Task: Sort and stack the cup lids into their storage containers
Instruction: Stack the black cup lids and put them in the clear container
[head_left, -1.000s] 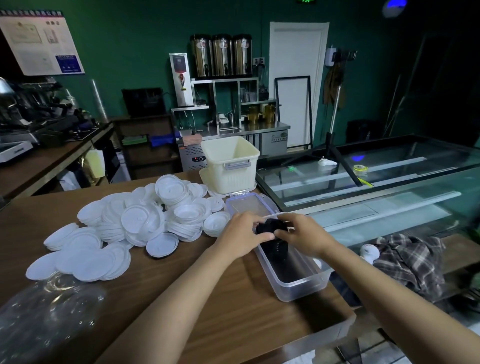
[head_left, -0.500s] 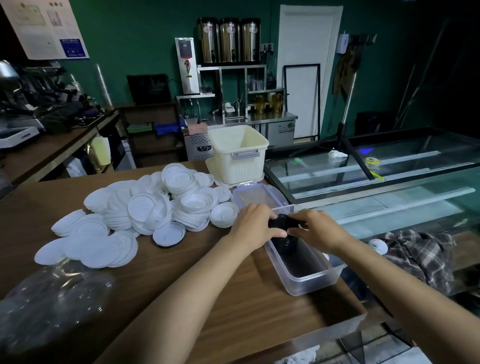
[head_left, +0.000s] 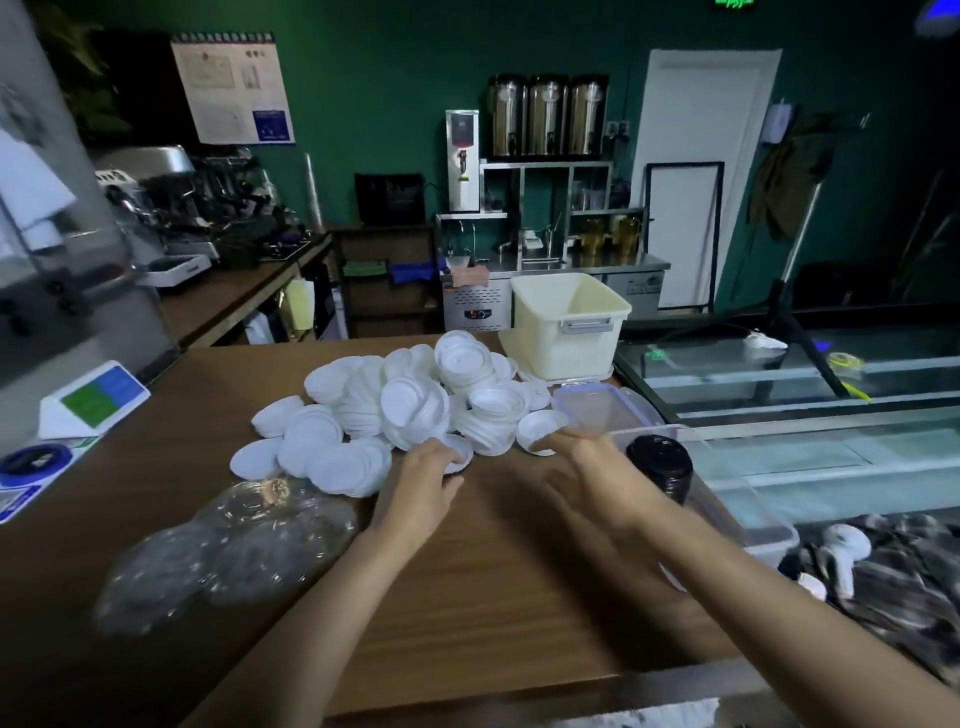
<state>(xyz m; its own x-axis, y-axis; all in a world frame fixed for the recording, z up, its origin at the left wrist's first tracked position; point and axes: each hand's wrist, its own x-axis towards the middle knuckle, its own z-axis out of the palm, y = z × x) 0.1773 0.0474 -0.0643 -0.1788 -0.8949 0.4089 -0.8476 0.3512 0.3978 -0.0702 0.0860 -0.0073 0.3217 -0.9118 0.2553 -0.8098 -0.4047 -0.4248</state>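
Both my hands have left the black lids (head_left: 658, 462) in the clear box (head_left: 748, 501) for the white pile (head_left: 405, 405) on the tabletop (head_left: 467, 597) — my left hand (head_left: 428, 486) curls its fingers round one lid (head_left: 461, 453) at the near edge; my right hand (head_left: 587, 467), fingers straight and empty, touches a small stack (head_left: 540, 428).

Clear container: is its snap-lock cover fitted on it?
No, the clear container stands open with a black lid stack inside, and its cover lies flat on the table just behind it.

On the wooden table (head_left: 493, 597) lie heaped white lids (head_left: 395, 410), a cream bin (head_left: 566, 322), a clear container (head_left: 743, 509) and plastic wrap (head_left: 223, 556).
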